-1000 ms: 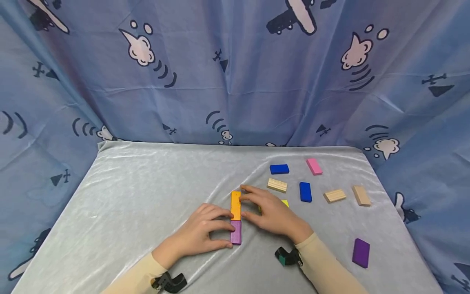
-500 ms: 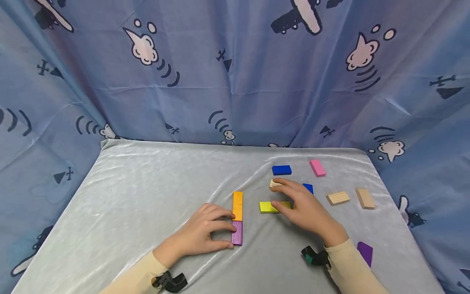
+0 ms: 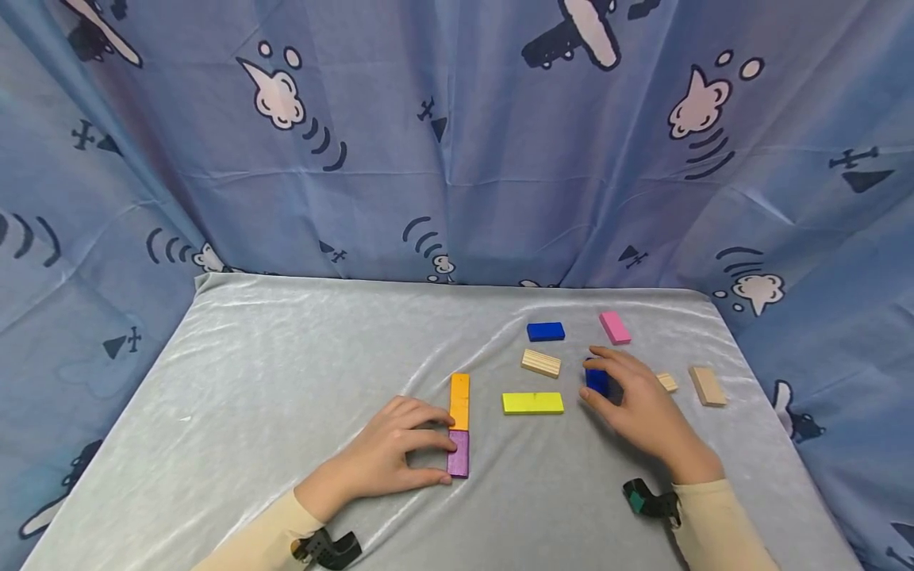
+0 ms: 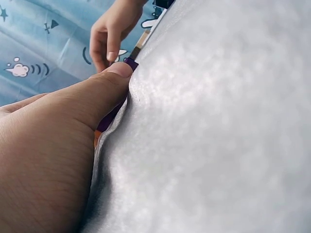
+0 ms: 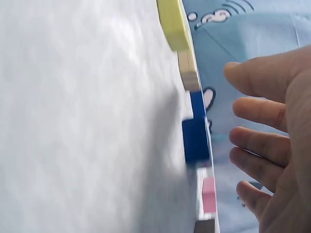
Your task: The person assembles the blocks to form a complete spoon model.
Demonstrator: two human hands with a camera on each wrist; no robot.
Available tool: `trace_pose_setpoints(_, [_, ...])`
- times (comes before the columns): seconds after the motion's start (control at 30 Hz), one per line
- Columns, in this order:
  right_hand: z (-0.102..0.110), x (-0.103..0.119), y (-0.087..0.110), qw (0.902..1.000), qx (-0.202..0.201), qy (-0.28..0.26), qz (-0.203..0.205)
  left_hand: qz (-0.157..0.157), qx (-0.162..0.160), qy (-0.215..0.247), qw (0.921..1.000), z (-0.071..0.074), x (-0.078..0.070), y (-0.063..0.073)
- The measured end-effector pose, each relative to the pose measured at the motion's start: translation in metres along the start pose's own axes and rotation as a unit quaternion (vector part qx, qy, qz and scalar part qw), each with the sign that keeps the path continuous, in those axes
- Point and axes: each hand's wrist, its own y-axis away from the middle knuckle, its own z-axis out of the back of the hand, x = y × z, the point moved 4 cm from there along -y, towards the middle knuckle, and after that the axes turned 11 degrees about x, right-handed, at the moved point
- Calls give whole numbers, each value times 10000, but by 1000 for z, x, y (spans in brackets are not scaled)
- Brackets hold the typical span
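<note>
An orange block (image 3: 460, 396) and a light purple block (image 3: 460, 461) lie end to end in a line on the cloth-covered table. My left hand (image 3: 382, 450) rests at their left side, fingertips on both blocks, thumb at the purple block's near corner. In the left wrist view the thumb (image 4: 119, 70) lies against the purple block (image 4: 112, 116). My right hand (image 3: 646, 412) hovers around a dark blue block (image 3: 596, 382), fingers spread and partly covering it. The right wrist view shows a gap between those fingers and the blue block (image 5: 196, 141).
A yellow block (image 3: 532, 404) lies between the hands. Behind it are a striped wooden block (image 3: 540, 363), another blue block (image 3: 546, 331) and a pink block (image 3: 615, 327). A plain wooden block (image 3: 708, 387) lies to the right, and a striped one (image 3: 667, 382) is partly hidden by my right hand.
My right hand has moved right, away from the orange block and past the yellow one, to the dark blue block. My left hand stays at the orange and purple blocks.
</note>
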Motion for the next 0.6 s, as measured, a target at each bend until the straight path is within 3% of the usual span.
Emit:
trace_pose_setpoints(0.2, [5, -13, 4, 9995, 97, 146, -249, 29, -2, 23, 10000, 0, 0, 0])
trace_pose_setpoints(0.6, [3, -20, 5, 9988, 294, 238, -322, -22, 0, 70, 10000, 0, 1, 2])
